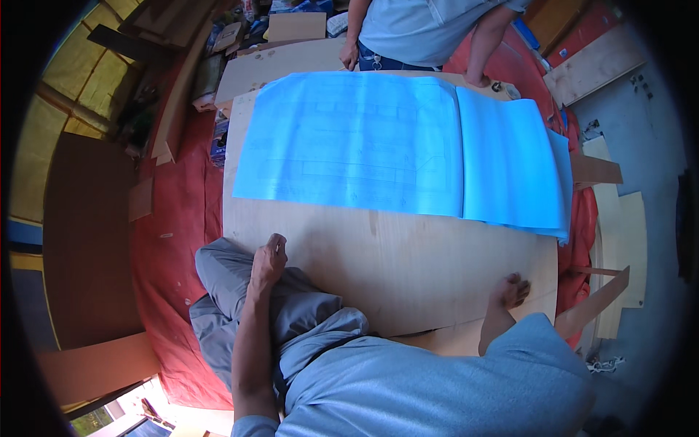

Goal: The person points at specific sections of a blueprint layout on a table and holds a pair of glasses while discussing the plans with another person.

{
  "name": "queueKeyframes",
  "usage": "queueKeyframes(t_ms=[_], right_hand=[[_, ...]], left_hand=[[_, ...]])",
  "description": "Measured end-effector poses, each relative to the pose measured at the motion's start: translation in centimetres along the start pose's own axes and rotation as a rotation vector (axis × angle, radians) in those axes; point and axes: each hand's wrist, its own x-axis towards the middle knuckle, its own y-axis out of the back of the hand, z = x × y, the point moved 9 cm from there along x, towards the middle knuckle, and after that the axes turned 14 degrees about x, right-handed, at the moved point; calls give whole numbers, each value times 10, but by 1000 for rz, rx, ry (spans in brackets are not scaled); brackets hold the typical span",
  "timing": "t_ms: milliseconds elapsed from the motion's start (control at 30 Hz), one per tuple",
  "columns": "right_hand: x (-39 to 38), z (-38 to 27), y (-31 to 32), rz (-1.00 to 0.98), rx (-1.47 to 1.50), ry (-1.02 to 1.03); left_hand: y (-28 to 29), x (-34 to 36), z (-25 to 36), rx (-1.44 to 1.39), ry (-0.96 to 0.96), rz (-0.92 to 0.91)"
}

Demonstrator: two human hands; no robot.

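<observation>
A large pale plywood sheet (408,255) lies in front of me. Big blue drawing sheets (364,138) are spread over its far half. My left hand (268,258) rests on my raised grey-trousered knee (233,280) at the sheet's near left edge, with its fingers curled in a loose fist. My right hand (514,290) presses on the plywood near its right front edge, fingers bent under, and I see nothing in it. Across the sheet stands another person in a light blue shirt (422,29), with one hand (349,57) and the other hand (477,76) at the far edge.
A red tarp (175,218) covers the floor to the left. Brown boards (87,233) and cardboard pieces (284,58) lie at the left and back. More plywood offcuts (619,240) lie on the grey floor at the right.
</observation>
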Motion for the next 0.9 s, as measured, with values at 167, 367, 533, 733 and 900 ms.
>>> queueKeyframes(t_ms=[167, 367, 533, 733, 900], right_hand=[[0, 4, -1, -17, 32, -27], [-1, -4, 5, -42, -13, -27], [0, -9, 11, -80, -15, -51], [-1, -19, 22, -165, -4, -92], [-1, -17, 18, -177, -13, -94]], left_hand=[[-3, 2, -4, 9, 0, 2], [-4, -1, -1, 8, -18, -23], [-3, -1, 1, 24, -17, -46], [-2, -2, 9, 15, -44, -68], [-1, -2, 9, 16, -50, -68]])
